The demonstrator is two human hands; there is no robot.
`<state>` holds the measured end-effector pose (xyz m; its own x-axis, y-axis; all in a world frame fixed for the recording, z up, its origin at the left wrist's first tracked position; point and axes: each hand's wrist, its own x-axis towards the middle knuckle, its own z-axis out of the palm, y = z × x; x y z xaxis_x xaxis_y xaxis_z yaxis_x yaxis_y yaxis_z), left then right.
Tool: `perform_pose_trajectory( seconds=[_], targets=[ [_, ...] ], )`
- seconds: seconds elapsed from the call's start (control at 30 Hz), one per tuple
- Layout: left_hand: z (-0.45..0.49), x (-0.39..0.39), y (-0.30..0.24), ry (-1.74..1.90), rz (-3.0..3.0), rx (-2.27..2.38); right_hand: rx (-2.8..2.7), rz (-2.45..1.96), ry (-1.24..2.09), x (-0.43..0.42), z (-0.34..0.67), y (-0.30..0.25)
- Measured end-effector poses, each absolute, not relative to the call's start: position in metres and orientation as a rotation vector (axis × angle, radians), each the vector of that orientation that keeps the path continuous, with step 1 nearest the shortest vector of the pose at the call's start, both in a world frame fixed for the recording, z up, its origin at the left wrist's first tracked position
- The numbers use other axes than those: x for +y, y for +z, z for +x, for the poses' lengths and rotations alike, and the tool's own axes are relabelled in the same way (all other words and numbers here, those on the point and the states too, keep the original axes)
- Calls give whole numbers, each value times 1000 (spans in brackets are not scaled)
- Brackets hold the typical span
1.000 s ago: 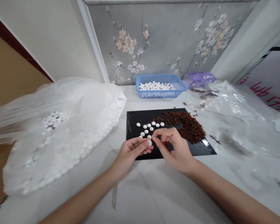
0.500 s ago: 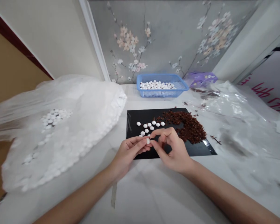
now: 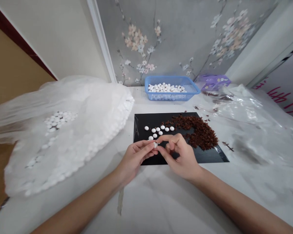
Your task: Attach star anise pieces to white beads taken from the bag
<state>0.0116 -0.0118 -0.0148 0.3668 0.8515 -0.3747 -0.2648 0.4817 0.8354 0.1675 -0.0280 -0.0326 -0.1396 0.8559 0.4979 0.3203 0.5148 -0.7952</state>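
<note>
Over the near side of the mat [image 3: 139, 131], in the head view, both hands meet at one white ball [image 3: 155, 145]. The left hand [image 3: 133, 160], above the mat's near left part, has its fingers closed on the ball, thumb against the forefinger side. The right hand [image 3: 182, 156], over the middle of the mat's near edge, has its thumb and forefinger curved into a ring, a small gap between the tips, which reach the ball's right side; whether they grip it or a tiny bit at its top is too small to tell.

On the mat's left and middle lie loose balls [image 3: 162, 127], well apart from the basket; on its right part a brown heap [image 3: 203, 134] spreads. Behind the mat stands the blue basket [image 3: 172, 97], part filled with more balls. Left of the mat rests a big white bag [image 3: 95, 130], balls showing through it. Right of the mat, a twig [image 3: 228, 146] and clear plastic [image 3: 256, 130] lie on the counter [image 3: 175, 204]; behind and right is a purple pack [image 3: 213, 81].
</note>
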Motion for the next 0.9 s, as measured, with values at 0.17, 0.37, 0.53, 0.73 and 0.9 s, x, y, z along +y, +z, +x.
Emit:
perform_pose_trajectory(
  seconds=[0.17,0.37,0.53,0.73,0.9],
  targets=[
    [12,-12,-12,817,739,924,-1725,-1019,677,-28,167,-34],
    [10,-11,-15,813,762,933,-1732,-1048,668,-29,166,-34],
    [13,-11,-14,795,845,941,-1821,-1068,718,-27,173,-23],
    [7,-13,-11,751,1482,1143,-1646,-1330,437,-3,209,-8],
    [-5,-7,-20,709,2066,1326,-1645,-1867,96,21,243,-29]
  ],
)
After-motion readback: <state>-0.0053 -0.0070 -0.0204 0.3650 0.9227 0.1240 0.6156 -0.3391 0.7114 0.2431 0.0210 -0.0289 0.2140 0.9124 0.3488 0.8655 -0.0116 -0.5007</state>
